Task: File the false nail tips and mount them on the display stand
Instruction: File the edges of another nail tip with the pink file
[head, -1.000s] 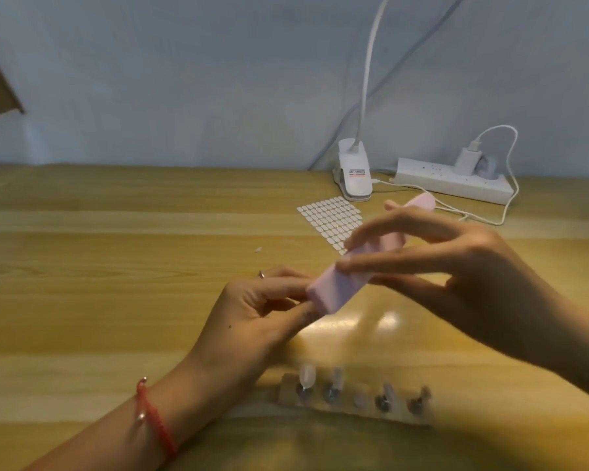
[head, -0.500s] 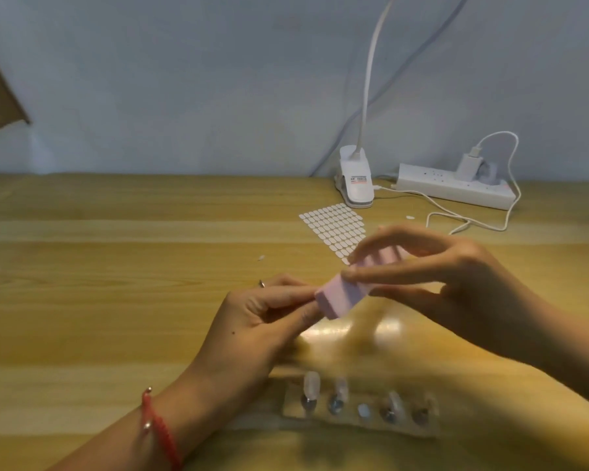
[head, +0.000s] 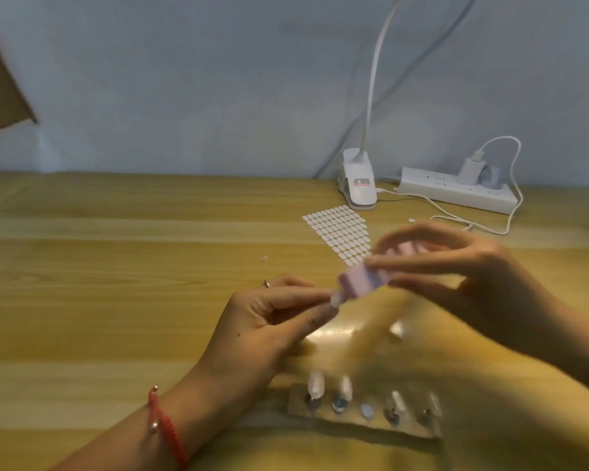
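Observation:
My left hand (head: 269, 317) pinches a small clear false nail tip (head: 335, 299) between thumb and fingertips. My right hand (head: 473, 280) grips a pink buffer block (head: 364, 278), blurred by motion, with its near end against the tip. Close to me lies the clear display stand (head: 361, 418) with several pegs. Two pale nail tips (head: 315, 384) stand on its left pegs, and fainter clear ones show further right.
A sheet of white adhesive tabs (head: 340, 234) lies behind the hands. A white clip lamp (head: 359, 185) and a white power strip (head: 456, 192) with a charger and cable sit at the back by the wall. A small silver ring (head: 266, 284) rests on the wooden table.
My right hand has drawn the pink block back toward the right across the nail tip, and the block is now blurred. The view has tilted slightly, shifting the table scene lower.

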Action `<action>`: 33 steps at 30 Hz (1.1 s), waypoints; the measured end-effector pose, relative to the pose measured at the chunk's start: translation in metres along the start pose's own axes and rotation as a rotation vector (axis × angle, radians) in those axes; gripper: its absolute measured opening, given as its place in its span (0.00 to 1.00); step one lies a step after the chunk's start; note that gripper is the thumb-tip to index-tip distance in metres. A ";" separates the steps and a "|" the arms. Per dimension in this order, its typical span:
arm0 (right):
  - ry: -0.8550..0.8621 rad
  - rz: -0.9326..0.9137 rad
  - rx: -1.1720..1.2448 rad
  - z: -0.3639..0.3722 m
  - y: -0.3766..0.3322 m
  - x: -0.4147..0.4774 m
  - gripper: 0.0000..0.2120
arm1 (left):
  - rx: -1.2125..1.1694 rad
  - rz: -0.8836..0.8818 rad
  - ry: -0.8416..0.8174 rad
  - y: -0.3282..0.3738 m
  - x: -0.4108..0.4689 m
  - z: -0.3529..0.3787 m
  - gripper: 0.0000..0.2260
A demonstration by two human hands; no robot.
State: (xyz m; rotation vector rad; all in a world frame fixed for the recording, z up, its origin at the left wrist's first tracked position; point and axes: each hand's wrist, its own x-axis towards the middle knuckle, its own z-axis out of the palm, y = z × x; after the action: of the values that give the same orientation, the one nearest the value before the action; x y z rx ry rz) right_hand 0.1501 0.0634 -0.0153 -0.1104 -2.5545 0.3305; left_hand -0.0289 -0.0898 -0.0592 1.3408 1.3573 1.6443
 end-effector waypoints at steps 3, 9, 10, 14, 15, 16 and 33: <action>-0.094 0.219 -0.095 -0.010 0.024 -0.016 0.16 | -0.032 -0.059 0.000 0.004 0.001 0.001 0.09; -0.072 0.283 0.154 -0.001 -0.003 -0.015 0.16 | -0.046 -0.158 -0.012 0.006 0.002 -0.003 0.12; -0.034 0.235 0.187 0.000 -0.014 -0.010 0.17 | -0.048 -0.165 -0.007 0.006 0.002 -0.002 0.11; -0.027 0.169 0.268 0.009 -0.049 0.005 0.15 | -0.032 -0.143 -0.009 0.005 0.001 -0.001 0.12; -0.011 0.190 0.296 0.011 -0.053 0.006 0.13 | -0.030 -0.135 -0.005 0.005 0.000 -0.001 0.12; 0.010 0.210 0.318 0.012 -0.055 0.006 0.13 | -0.028 -0.131 -0.003 0.005 0.000 -0.001 0.12; -0.163 0.396 0.239 0.007 -0.081 -0.030 0.29 | -0.118 -0.205 0.073 0.002 0.001 -0.005 0.15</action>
State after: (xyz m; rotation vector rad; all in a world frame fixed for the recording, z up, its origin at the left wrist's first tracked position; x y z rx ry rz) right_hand 0.1710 -0.0209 -0.0163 -0.5212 -2.6177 0.8227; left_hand -0.0338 -0.0907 -0.0568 1.0475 1.3682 1.6194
